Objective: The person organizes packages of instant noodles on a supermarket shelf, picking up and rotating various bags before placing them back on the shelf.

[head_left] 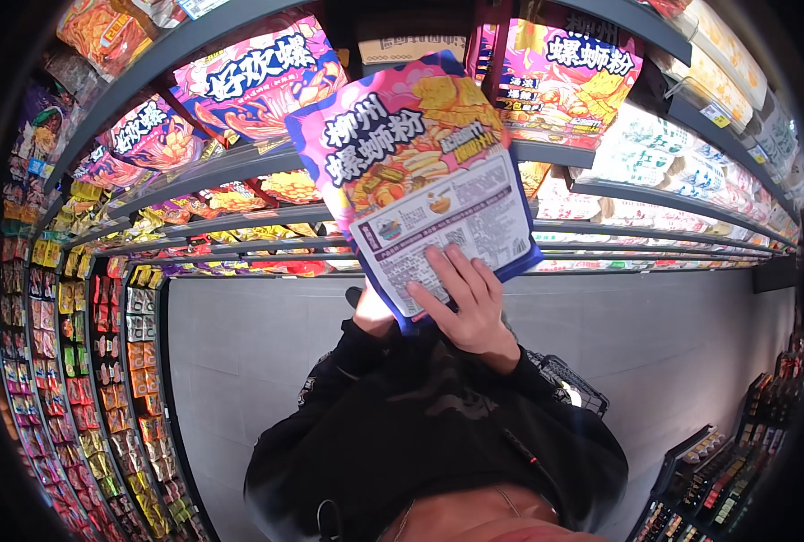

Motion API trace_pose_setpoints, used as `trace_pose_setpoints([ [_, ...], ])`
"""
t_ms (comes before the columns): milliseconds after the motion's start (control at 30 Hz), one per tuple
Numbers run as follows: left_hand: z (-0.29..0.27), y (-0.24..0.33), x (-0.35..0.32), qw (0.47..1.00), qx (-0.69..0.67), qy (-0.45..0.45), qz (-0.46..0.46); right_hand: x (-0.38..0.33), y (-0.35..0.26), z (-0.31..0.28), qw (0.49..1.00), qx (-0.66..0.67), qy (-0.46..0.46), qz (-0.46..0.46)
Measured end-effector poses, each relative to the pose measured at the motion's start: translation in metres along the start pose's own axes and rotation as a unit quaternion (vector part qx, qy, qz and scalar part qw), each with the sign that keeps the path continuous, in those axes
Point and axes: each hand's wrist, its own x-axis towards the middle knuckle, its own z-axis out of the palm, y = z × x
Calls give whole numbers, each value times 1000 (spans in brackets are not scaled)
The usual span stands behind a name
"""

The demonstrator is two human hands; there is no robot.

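Observation:
A large pink, purple and blue bag of instant noodles [411,181] is up in front of me, tilted, its top leaning toward the shelf. Food pictures cover its upper part, and a white panel of small print fills the lower part. My left hand [375,312] grips the bag at its lower left edge; its fingers are mostly hidden behind the bag. Across the printed panel near the bottom lies my right hand [469,303], its fingers spread and flat against the surface.
Shelves ahead carry similar noodle bags [569,77] and purple packs [257,77]. White packs [641,149] line the right side. Small hanging packets [72,343] fill the left racks. A black basket [569,384] is beside me above the grey floor [664,334]; a dark display stand [713,479] is at lower right.

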Motion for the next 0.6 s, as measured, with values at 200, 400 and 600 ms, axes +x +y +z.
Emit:
trace_pose_setpoints([
  [200, 21, 12, 17, 997, 67, 21, 36, 13, 14, -17, 981, 157, -108, 42],
  [400, 25, 20, 12, 975, 208, 32, 79, -17, 52, -4, 854, 254, 238, 387],
  [600, 14, 19, 8, 853, 486, 16, 187, -59, 67, 4, 326, 804, 145, 476],
])
